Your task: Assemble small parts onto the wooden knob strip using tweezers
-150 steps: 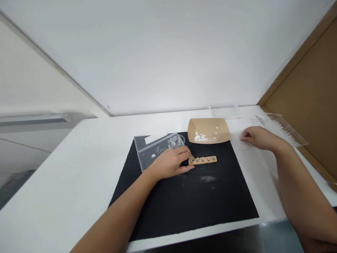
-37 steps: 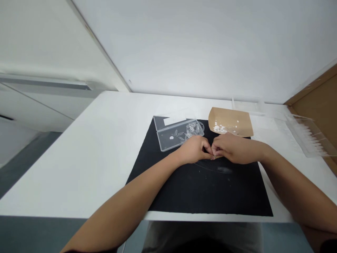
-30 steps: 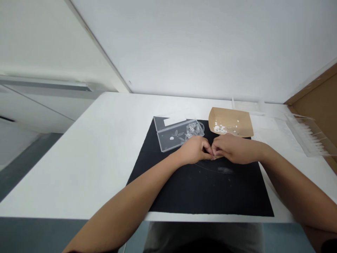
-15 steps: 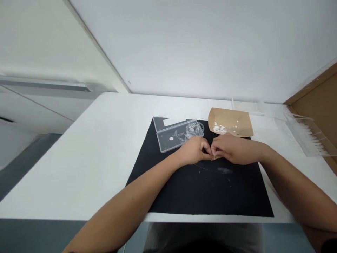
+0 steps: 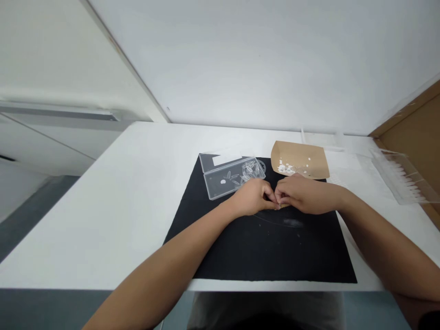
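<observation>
Over the black mat (image 5: 254, 252), my left hand (image 5: 256, 197) and my right hand (image 5: 297, 193) meet with their fingertips pinched together. Whatever sits between the fingertips is too small and hidden to name; a thin tan edge (image 5: 284, 206) shows just under my right fingers. Left of my hands lies an open clear plastic case (image 5: 216, 188), holding several clear leaf-shaped pieces (image 5: 250, 169) and one white round bit (image 5: 223, 181). Behind my right hand rests a brown paper sheet (image 5: 302, 156) with several small white bits (image 5: 287, 168) scattered on it.
The mat lies on a white table (image 5: 103, 206) against a white wall (image 5: 257, 64). At the right stands a clear rack with several white tips (image 5: 402, 176), close to a brown cardboard panel (image 5: 415, 133). A clear tray (image 5: 323, 139) is at the back. A pale smudge (image 5: 292, 223) marks the mat.
Both hands stay pinched together at the same spot, with hardly any movement. The whole view has shifted very slightly.
</observation>
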